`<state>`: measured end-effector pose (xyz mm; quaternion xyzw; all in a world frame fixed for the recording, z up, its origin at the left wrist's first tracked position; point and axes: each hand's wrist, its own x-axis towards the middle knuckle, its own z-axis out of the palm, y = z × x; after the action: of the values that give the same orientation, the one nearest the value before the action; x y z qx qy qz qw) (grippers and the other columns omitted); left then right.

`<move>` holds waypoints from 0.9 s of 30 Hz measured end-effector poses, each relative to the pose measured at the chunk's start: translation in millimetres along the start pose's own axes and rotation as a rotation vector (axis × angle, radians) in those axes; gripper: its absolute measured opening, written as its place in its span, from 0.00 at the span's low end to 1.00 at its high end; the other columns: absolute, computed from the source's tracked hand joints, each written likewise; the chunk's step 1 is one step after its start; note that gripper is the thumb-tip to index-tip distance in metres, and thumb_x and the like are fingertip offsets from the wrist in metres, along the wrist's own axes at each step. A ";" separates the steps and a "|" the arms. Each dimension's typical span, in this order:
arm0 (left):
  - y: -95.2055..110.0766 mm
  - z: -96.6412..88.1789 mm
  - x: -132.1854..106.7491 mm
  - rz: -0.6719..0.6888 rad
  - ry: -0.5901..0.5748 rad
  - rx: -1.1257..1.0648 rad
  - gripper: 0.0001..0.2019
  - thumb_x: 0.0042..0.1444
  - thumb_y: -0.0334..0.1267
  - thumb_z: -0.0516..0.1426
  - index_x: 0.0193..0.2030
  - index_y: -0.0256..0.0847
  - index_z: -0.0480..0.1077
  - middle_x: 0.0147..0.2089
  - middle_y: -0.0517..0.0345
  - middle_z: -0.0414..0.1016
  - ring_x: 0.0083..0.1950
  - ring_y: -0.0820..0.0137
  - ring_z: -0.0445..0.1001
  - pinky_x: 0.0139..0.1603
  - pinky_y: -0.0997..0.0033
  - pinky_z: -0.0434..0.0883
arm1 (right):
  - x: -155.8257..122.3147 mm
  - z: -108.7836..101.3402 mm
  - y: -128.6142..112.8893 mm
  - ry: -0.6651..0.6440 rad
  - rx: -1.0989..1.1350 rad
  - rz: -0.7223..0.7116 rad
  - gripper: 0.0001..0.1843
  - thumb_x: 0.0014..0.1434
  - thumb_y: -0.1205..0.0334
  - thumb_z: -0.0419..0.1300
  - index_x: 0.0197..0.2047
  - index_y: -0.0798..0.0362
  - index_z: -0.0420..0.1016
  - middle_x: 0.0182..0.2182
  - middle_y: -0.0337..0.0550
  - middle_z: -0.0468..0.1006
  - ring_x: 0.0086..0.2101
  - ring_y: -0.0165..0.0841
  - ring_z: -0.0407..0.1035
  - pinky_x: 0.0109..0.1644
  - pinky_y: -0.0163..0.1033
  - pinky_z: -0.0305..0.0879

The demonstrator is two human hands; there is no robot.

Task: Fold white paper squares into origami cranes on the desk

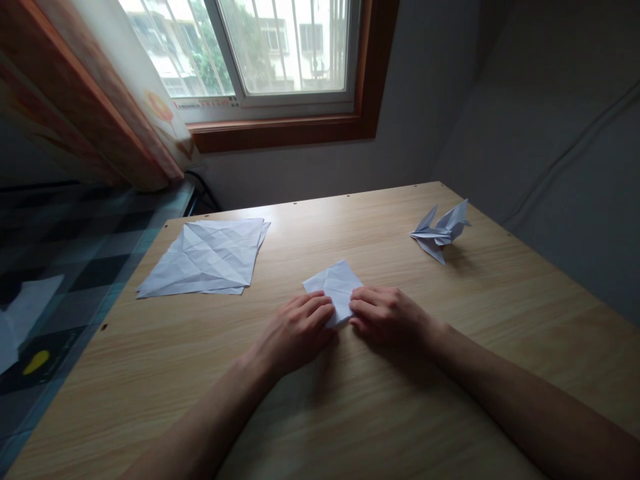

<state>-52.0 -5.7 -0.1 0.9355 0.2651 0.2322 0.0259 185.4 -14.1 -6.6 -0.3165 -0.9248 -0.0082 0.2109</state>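
Table (505, 300): reference. Creased sheets (215, 257) at its far left. Left hand (303, 327) and right hand (387, 317), fingers bunched, pinch opposite edges of the folded paper (339, 277) near table's middle. Risk: uneven pull could skew the layers; off-line pressure could leave stray creases.

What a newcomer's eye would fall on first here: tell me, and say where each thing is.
Probably the left hand and right hand, with fingers on a small folded paper near the middle of the table. The winged paper figure toward the far right corner would likely come next, then the creased sheets at the far left. The bright window beyond the table may also catch the eye.
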 end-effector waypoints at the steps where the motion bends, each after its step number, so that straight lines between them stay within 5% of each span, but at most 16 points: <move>1: 0.8 -0.2 0.3 0.005 0.016 -0.005 0.07 0.61 0.35 0.55 0.45 0.39 0.69 0.47 0.49 0.78 0.53 0.61 0.75 0.53 0.60 0.73 | -0.2 -0.2 0.3 -0.004 0.008 0.012 0.07 0.65 0.61 0.54 0.37 0.55 0.70 0.35 0.48 0.75 0.37 0.36 0.70 0.40 0.38 0.68; 10: 3.5 -1.0 2.0 -0.036 0.110 -0.034 0.08 0.63 0.31 0.51 0.34 0.39 0.69 0.37 0.53 0.79 0.42 0.68 0.79 0.46 0.69 0.75 | -1.0 0.7 3.2 0.020 0.016 0.012 0.10 0.65 0.56 0.54 0.37 0.54 0.69 0.34 0.48 0.75 0.36 0.36 0.70 0.38 0.38 0.65; 17: 0.0 -0.5 0.1 -0.125 0.137 -0.107 0.08 0.64 0.33 0.53 0.34 0.40 0.71 0.38 0.54 0.80 0.40 0.69 0.79 0.45 0.69 0.74 | -1.2 4.9 5.0 0.048 0.026 0.080 0.10 0.65 0.71 0.51 0.35 0.54 0.70 0.32 0.45 0.76 0.35 0.33 0.69 0.40 0.35 0.65; 27: -3.6 -3.6 1.4 -0.101 0.089 -0.257 0.09 0.64 0.32 0.51 0.36 0.39 0.72 0.35 0.53 0.79 0.39 0.69 0.76 0.43 0.68 0.72 | -2.0 2.3 7.4 0.060 0.084 0.049 0.09 0.64 0.72 0.51 0.33 0.54 0.69 0.32 0.46 0.75 0.36 0.33 0.69 0.40 0.36 0.65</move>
<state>-54.3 -2.1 3.1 0.8987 0.2808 0.3039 0.1455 190.3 -9.0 -10.4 -0.3297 -0.9095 0.0264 0.2519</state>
